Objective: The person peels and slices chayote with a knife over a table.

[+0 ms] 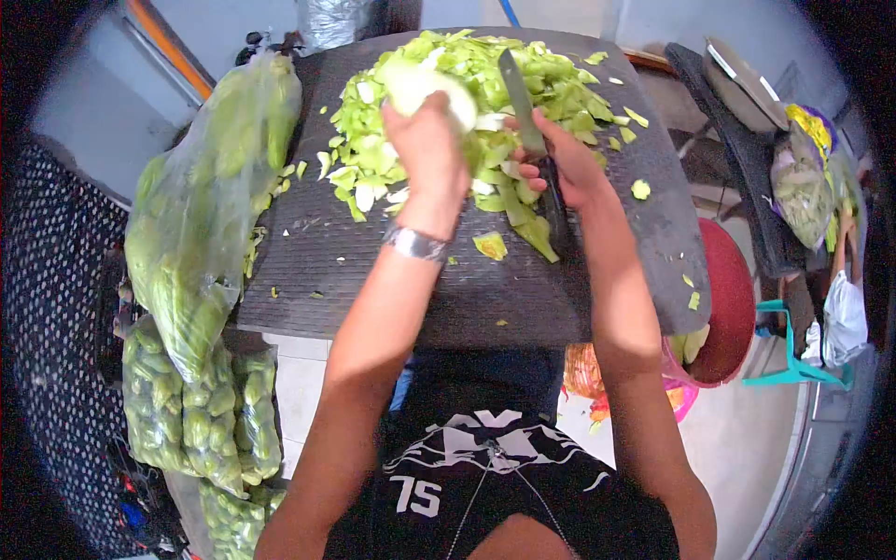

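My left hand (429,149) is wrapped around a large, rounded, peeled pale green vegetable (425,89), holding it over the pile. In my right hand (565,159) is a knife (520,98), its dark handle in the palm and its blade pointing up and away from me. The blade is a little to the right of the vegetable, apart from it. Beneath both hands spreads a heap of green and whitish peelings (551,89) on the dark ridged tabletop (373,280). A long green peel (532,233) hangs toward me just below the knife hand.
A clear plastic bag of green vegetables (201,177) leans on the table's left edge, above more filled bags (182,401). At the right stand a red tub (723,317) and a teal stool (793,350). Another person's arm (843,238) shows at the far right.
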Available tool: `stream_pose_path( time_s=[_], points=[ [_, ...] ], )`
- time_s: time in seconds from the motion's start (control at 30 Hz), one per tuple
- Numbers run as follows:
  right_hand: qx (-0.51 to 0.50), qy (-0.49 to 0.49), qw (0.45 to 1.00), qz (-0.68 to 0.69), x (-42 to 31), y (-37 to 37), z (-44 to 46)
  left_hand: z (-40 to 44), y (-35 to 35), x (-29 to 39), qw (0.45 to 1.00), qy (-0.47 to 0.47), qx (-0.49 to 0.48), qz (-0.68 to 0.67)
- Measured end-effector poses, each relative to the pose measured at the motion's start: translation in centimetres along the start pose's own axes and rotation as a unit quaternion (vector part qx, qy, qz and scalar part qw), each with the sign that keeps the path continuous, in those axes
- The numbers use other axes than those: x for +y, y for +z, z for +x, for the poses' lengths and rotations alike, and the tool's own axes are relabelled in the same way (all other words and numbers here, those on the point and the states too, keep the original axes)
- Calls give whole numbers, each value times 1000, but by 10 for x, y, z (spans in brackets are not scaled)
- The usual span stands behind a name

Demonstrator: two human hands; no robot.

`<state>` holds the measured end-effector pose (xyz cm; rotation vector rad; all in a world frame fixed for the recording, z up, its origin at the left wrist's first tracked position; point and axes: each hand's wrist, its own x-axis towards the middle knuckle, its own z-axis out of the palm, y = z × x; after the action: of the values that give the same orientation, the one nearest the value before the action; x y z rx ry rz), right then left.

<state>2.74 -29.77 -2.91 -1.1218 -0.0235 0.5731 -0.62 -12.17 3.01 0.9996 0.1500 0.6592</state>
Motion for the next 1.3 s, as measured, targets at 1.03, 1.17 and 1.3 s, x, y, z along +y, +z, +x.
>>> stream_pose_path(
  time_s=[1.03, 1.17, 1.3],
  points=[
    [-47, -25, 999, 11, -4, 0, -8, 137, -286, 108, 555, 119, -35, 822],
    [-41, -28, 999, 13, -4, 4, -12, 160, -307, 93, 527, 197, 36, 826],
    [-56, -28, 998, 19, -5, 2, -11, 163, -301, 96, 500, 267, 84, 819]
  ],
)
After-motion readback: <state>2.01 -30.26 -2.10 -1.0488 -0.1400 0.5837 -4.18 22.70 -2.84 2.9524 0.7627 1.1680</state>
